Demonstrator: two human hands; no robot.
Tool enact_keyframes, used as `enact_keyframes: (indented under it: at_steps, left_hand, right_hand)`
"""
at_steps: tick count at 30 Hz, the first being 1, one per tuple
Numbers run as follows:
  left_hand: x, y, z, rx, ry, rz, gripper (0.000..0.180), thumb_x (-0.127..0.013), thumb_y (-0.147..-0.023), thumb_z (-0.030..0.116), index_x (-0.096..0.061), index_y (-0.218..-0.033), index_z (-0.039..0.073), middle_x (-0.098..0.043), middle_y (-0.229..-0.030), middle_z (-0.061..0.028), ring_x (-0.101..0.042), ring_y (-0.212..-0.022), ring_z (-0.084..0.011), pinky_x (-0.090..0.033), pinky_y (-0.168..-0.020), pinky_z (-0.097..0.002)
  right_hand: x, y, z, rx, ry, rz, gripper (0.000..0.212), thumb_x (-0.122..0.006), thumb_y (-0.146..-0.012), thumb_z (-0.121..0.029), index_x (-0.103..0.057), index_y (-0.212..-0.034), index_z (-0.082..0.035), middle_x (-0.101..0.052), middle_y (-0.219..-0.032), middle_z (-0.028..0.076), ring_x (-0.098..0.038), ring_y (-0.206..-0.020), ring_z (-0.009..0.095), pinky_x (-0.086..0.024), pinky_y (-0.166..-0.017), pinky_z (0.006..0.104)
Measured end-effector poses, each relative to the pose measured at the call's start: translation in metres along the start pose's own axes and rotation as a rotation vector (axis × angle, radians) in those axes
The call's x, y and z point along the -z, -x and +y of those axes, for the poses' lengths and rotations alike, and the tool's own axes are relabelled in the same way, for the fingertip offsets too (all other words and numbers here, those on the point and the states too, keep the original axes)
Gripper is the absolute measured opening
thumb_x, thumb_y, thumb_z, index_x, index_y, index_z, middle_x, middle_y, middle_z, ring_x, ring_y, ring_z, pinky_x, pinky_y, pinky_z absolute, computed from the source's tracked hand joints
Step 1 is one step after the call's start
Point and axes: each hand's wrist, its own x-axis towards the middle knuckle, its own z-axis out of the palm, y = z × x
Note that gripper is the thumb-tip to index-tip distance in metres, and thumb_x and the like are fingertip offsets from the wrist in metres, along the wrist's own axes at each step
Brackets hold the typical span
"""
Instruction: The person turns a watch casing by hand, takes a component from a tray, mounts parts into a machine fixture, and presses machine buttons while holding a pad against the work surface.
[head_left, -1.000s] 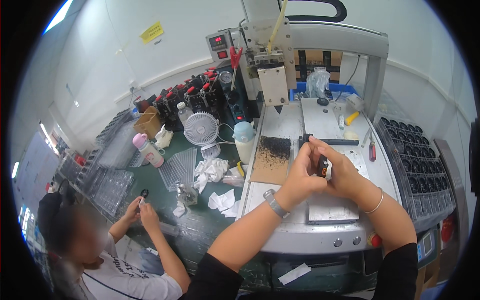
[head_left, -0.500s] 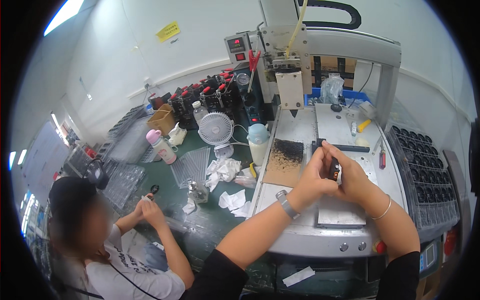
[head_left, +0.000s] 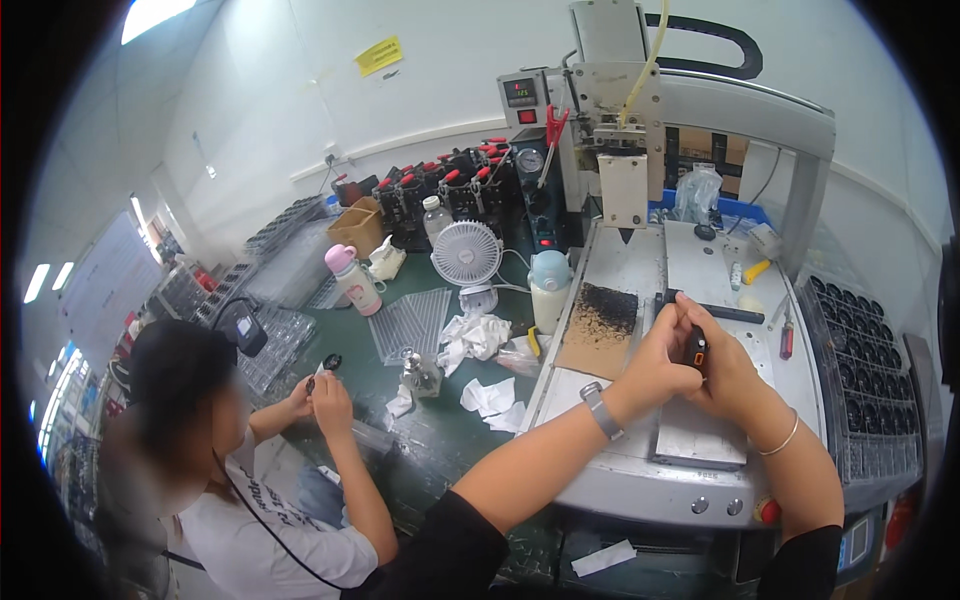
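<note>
Bare grey plate (head_left: 700, 440) below the hands, open bed (head_left: 640, 265) ahead up to the dispenser head (head_left: 623, 190), black bar (head_left: 715, 310) just beyond, tray (head_left: 865, 370) blocking right, brown pad (head_left: 600, 325) left

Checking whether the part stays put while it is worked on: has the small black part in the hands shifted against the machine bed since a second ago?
No. The small black part remains between both hands, just short of the black bar on the bed.

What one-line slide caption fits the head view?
Both hands, left hand and right hand, hold a small dark device over a grey benchtop machine.
</note>
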Motion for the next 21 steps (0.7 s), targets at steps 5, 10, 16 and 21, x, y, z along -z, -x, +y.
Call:
enact_keyframes:
  at_steps: [5, 10, 16, 21]
  left_hand:
    - [0.002, -0.004, -0.008, -0.077, -0.032, 0.018, 0.054, -0.054, -0.058, -0.006, -0.037, -0.109, 0.005, -0.047, -0.099, -0.0046, -0.051, -0.089, -0.0119, -0.042, -0.070, -0.0224]
    - [0.004, -0.005, -0.011, -0.066, -0.043, 0.050, 0.053, -0.056, -0.058, -0.005, -0.038, -0.107, 0.005, -0.049, -0.091, -0.0045, -0.052, -0.081, -0.0115, -0.043, -0.068, -0.0230]
    - [0.003, -0.004, -0.013, -0.058, -0.049, 0.042, 0.049, -0.053, -0.059, -0.006, -0.037, -0.104, 0.006, -0.048, -0.089, -0.0038, -0.052, -0.078, -0.0121, -0.044, -0.062, -0.0231]
    - [0.009, -0.006, -0.018, -0.070, -0.067, 0.065, 0.048, -0.053, -0.057, -0.006, -0.038, -0.102, 0.006, -0.047, -0.090, -0.0039, -0.051, -0.078, -0.0117, -0.044, -0.063, -0.0230]
  right_hand:
    - [0.001, 0.001, -0.001, -0.068, -0.042, -0.021, 0.076, -0.067, -0.071, -0.015, -0.026, -0.135, -0.003, -0.044, -0.129, 0.025, -0.050, -0.113, 0.038, -0.041, -0.093, 0.0372]
    - [0.002, -0.003, -0.008, -0.148, -0.027, -0.038, 0.079, -0.068, -0.066, -0.011, -0.029, -0.135, -0.004, -0.051, -0.122, 0.020, -0.058, -0.097, 0.036, -0.048, -0.081, 0.0365]
    - [0.002, -0.003, -0.016, -0.171, -0.039, -0.010, 0.077, -0.064, -0.065, -0.006, -0.031, -0.135, -0.003, -0.057, -0.108, 0.019, -0.060, -0.091, 0.034, -0.048, -0.079, 0.0349]
    - [-0.007, -0.004, -0.011, -0.141, -0.017, 0.028, 0.075, -0.063, -0.067, -0.007, -0.031, -0.135, -0.004, -0.058, -0.107, 0.020, -0.060, -0.093, 0.034, -0.047, -0.081, 0.0348]
